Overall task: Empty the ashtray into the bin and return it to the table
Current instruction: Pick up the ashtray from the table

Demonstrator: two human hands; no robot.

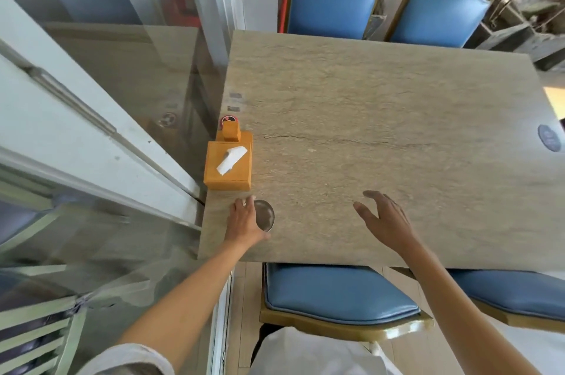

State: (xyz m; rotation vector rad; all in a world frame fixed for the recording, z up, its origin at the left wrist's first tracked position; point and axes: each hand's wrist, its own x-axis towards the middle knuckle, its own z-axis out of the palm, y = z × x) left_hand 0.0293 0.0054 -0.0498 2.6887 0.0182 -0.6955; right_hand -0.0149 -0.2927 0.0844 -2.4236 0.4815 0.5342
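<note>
A round clear glass ashtray (pixel 265 215) rests on the stone-patterned table (pixel 382 130) near its front left corner. My left hand (pixel 244 222) lies against the ashtray's left side, fingers curled around its rim. Over the table to the right, my right hand (pixel 383 217) hovers with fingers spread and nothing in it. No bin is in view.
An orange wooden tissue box (pixel 228 165) stands just beyond the ashtray by the table's left edge. Blue padded chairs sit at the far side (pixel 333 1) and the near side (pixel 339 292). A glass wall (pixel 107 99) runs along the left.
</note>
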